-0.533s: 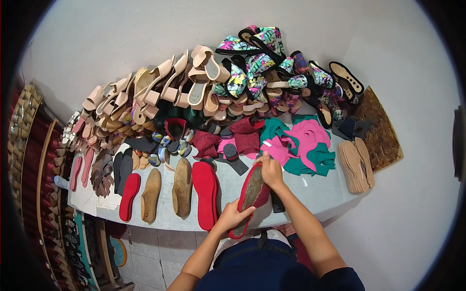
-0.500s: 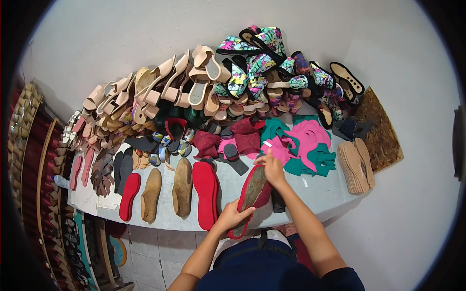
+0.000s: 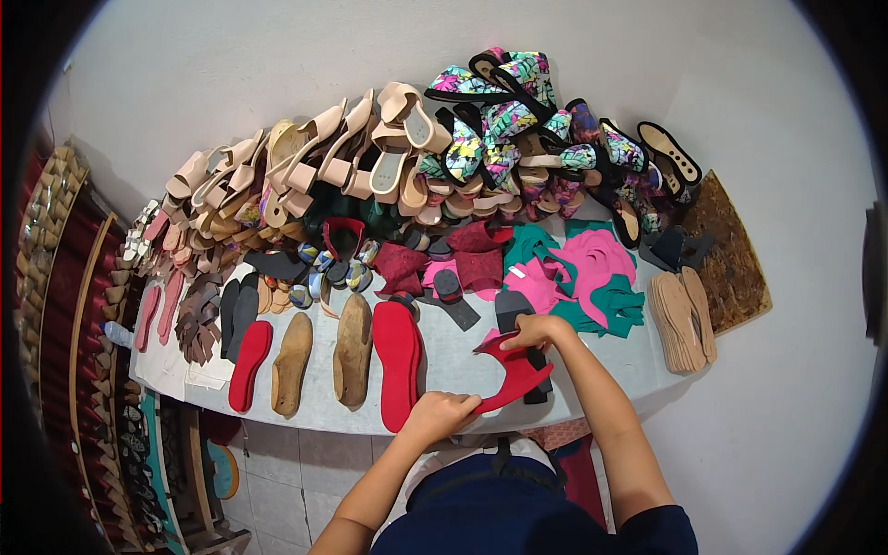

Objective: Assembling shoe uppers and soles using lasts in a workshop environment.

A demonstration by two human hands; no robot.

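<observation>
Over the front edge of the table, both my hands hold a red shoe [image 3: 525, 377], which shows as a curved red band with a gap in its middle. My left hand [image 3: 442, 416] is closed around its near end. Fingers and thumb of my right hand [image 3: 538, 331] pinch its far end. Just beyond the right hand lies a dark grey, rounded flat piece [image 3: 511, 305]. A thick red sole [image 3: 395, 365] rests left of the shoe. Beside that sole lie a wooden shoe last [image 3: 352, 351], another wooden last [image 3: 292, 363] and a smaller red sole [image 3: 250, 365].
Heaped sandals line the back: beige ones [image 3: 310, 148] left, flower-patterned ones [image 3: 504, 120] right. Pink fabric pieces [image 3: 597, 264] overlap green ones [image 3: 615, 314]. Tan soles [image 3: 673, 319] are stacked at the table's right end. Shelves of lasts [image 3: 46, 231] stand left.
The red shoe has been turned, so its grey-brown underside no longer shows. My right hand has come nearer to me, and my left hand has moved slightly up.
</observation>
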